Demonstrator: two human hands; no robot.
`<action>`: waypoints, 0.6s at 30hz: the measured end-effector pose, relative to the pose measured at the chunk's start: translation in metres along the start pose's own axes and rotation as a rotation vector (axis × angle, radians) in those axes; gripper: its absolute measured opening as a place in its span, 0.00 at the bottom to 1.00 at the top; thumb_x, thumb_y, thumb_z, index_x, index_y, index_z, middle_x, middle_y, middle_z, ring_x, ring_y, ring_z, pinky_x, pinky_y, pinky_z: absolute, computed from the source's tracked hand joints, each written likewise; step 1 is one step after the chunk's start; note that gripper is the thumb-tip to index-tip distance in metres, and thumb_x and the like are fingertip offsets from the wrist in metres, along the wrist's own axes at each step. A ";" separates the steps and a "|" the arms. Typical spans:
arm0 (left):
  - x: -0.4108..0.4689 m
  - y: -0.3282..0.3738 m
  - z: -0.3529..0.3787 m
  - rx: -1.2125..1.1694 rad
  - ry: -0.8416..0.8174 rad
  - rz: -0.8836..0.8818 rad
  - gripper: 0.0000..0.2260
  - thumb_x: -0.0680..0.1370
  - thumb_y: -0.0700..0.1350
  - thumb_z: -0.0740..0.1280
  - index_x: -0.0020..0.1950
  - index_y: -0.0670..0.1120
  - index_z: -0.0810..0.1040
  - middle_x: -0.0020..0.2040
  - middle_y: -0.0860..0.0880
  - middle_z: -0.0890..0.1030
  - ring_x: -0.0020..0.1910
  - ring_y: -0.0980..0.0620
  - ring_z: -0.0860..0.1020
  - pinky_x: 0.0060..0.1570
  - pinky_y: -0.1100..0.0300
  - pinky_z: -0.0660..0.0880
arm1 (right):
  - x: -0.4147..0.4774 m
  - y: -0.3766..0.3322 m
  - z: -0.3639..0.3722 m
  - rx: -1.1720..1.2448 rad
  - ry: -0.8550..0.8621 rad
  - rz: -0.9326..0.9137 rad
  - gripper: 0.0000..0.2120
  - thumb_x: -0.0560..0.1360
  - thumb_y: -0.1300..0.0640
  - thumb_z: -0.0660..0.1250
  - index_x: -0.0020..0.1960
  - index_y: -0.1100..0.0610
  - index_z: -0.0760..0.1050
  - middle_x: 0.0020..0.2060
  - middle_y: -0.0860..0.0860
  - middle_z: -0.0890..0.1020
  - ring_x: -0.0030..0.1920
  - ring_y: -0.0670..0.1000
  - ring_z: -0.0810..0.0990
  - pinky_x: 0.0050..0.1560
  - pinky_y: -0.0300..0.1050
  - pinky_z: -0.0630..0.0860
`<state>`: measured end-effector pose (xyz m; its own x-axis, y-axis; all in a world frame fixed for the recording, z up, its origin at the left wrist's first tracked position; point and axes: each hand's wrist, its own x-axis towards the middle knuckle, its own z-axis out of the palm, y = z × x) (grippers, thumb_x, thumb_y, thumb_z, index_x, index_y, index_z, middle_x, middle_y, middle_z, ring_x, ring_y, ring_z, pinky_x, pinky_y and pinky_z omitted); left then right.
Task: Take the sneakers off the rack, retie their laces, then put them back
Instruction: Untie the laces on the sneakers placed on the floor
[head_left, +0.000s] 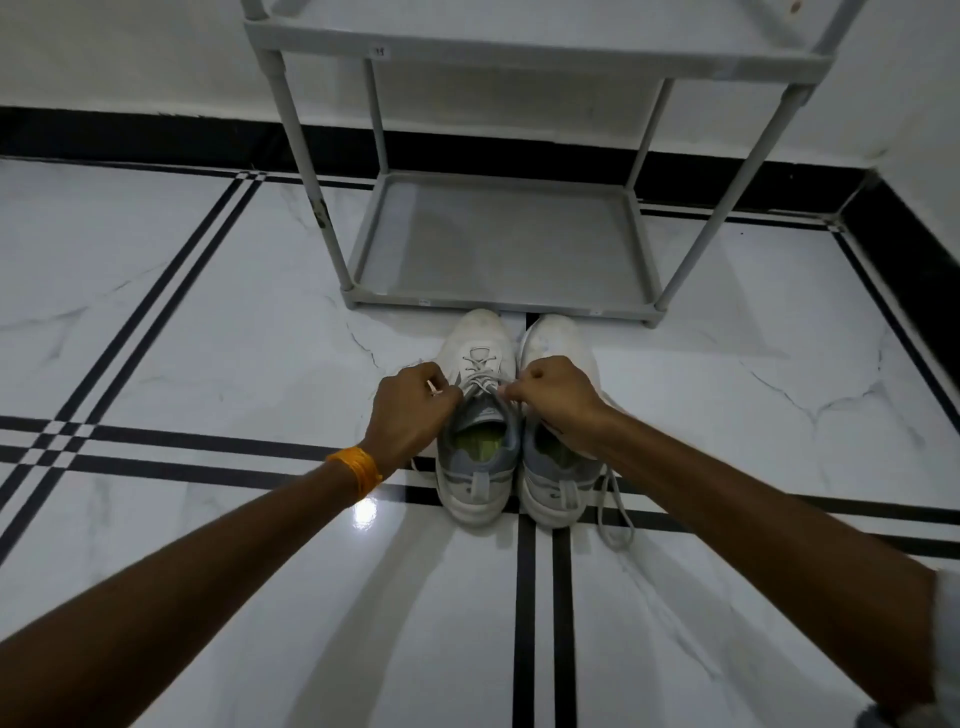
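White marble-look floor (208, 322) with black inlay lines bears a grey rack (498, 249); just before it stand two sneakers (514, 457) (side by side, touching).

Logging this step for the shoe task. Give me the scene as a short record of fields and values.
place: tiled floor in front of the rack
rack: both visible shelves bare
sneakers: pair side by side on the floor, toes toward the rack
left sneaker: lace being pulled to both sides
right sneaker: lace loose, trailing on the floor at its right
left hand: closed on a lace end
right hand: closed on the other lace end
wrist: orange band on the left
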<state>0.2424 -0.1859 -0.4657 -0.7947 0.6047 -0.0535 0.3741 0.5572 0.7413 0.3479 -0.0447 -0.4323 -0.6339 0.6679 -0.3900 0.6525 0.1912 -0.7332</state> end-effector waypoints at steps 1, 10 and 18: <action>0.001 0.000 -0.002 -0.070 -0.034 -0.069 0.09 0.74 0.48 0.70 0.39 0.42 0.79 0.34 0.48 0.78 0.35 0.52 0.76 0.31 0.68 0.70 | -0.001 0.002 0.000 0.013 0.008 -0.019 0.14 0.68 0.55 0.76 0.30 0.59 0.74 0.28 0.52 0.75 0.31 0.50 0.72 0.34 0.44 0.69; -0.001 -0.001 0.003 -0.146 -0.034 -0.117 0.15 0.66 0.48 0.79 0.37 0.37 0.82 0.37 0.39 0.83 0.41 0.41 0.83 0.39 0.45 0.81 | -0.007 0.005 0.019 -0.215 0.199 -0.151 0.20 0.63 0.53 0.78 0.23 0.54 0.69 0.22 0.48 0.73 0.28 0.49 0.74 0.26 0.38 0.64; -0.004 -0.004 0.004 -0.087 -0.026 -0.076 0.17 0.66 0.51 0.79 0.40 0.38 0.83 0.38 0.40 0.84 0.40 0.43 0.83 0.39 0.46 0.82 | -0.007 0.007 0.021 -0.222 0.211 -0.170 0.21 0.64 0.55 0.77 0.22 0.54 0.66 0.21 0.47 0.71 0.26 0.48 0.70 0.25 0.38 0.61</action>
<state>0.2458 -0.1881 -0.4705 -0.8063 0.5775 -0.1282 0.2696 0.5515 0.7894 0.3483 -0.0627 -0.4464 -0.6565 0.7427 -0.1317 0.6339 0.4486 -0.6300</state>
